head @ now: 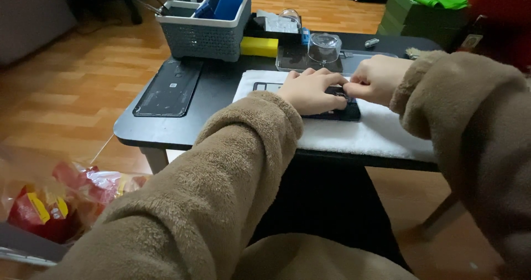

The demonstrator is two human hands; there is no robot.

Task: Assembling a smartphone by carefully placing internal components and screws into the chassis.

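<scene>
Opened dark phone [337,113] flat on white cloth [365,136], frame centre, long axis left-right, near front edge of black bench [221,86]. Left hand [311,91] pressed flat on phone. Right hand [377,80] pinched at phone's upper edge, pinched item hidden. Grey basket [203,35], yellow block [259,46], dark panel [170,87] crowd upper left; bare cloth lower right.

A dark, flat phone-like device [332,111] lies face-up on a white cloth [359,133] spread across the right half of a black table [221,86]. It sits lengthwise, left to right, toward the cloth's far edge, largely covered from above; only its near edge and left end show.
</scene>
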